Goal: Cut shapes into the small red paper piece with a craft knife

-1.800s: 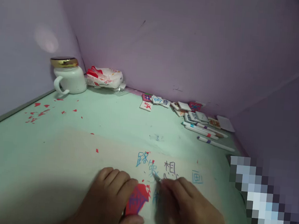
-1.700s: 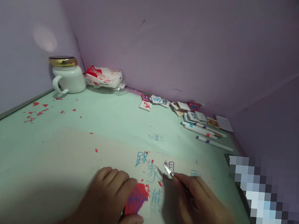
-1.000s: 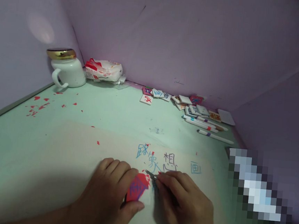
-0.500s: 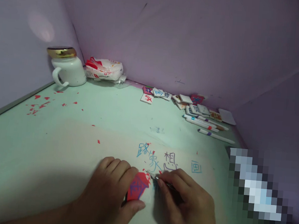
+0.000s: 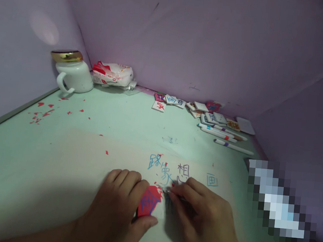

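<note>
Leftmost, a white mug (image 5: 74, 76) with a gold lid is set in the far corner, a snack packet (image 5: 113, 74) beside it. Nearer, a red block (image 5: 148, 205) is pinched between thumb and fingers of the left hand (image 5: 117, 207) on the pale sheet (image 5: 84, 159). A thin blade tool (image 5: 169, 191) is gripped by the closed right hand (image 5: 201, 218), tip at the block's edge. Tiles (image 5: 196, 111) and markers (image 5: 222, 135) are scattered far right

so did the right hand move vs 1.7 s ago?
Yes. The right hand with its thin tool came left and nearer, from over the black character to the red tile.
</note>
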`<state>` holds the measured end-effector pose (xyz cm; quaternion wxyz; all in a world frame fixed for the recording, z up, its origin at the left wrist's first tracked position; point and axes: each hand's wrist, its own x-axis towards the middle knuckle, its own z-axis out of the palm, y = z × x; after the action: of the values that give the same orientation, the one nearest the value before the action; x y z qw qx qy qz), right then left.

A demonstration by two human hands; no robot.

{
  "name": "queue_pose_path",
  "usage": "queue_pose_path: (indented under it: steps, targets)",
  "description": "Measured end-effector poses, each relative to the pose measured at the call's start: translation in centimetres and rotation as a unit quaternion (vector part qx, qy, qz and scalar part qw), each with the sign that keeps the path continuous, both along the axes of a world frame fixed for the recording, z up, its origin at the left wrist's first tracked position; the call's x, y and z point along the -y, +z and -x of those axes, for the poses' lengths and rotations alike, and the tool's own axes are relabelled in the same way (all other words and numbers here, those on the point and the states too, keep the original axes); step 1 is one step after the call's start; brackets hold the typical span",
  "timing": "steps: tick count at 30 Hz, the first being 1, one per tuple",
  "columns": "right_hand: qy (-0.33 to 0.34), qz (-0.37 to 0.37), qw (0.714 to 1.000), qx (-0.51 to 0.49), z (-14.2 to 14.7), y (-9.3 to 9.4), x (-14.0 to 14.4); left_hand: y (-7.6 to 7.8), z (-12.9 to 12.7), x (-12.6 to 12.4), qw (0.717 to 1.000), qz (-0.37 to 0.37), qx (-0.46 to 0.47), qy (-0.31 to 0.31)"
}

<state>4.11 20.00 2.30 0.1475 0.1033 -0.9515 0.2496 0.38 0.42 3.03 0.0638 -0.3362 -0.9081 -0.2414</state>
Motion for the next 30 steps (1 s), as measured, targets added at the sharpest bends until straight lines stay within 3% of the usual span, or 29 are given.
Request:
queue_pose_path:
  steps: [8, 12, 19, 26, 30]
  targets:
    - [0.033, 0.087, 0.992, 0.085, -0.09, -0.3, -0.79, -0.17, -0.01, 0.14, 1.0, 0.012, 0.018, -0.006]
    - [0.016, 0.125, 0.989, 0.074, -0.4, -0.66, -0.84, -0.29, -0.1, 0.19, 0.999, 0.011, 0.032, 0.001]
    - [0.004, 0.084, 0.996, 0.014, -0.22, -0.86, -0.48, -0.84, -0.31, 0.21, 1.0, 0.006, 0.02, 0.008]
    - [0.003, 0.11, 0.993, 0.044, -0.29, -0.86, -0.54, -0.58, -0.25, 0.06, 1.0, 0.013, 0.019, 0.008]
    - [-0.005, 0.077, 0.997, 0.02, -0.4, -0.86, -0.27, -0.43, -0.2, 0.1, 1.0, 0.014, 0.019, 0.007]
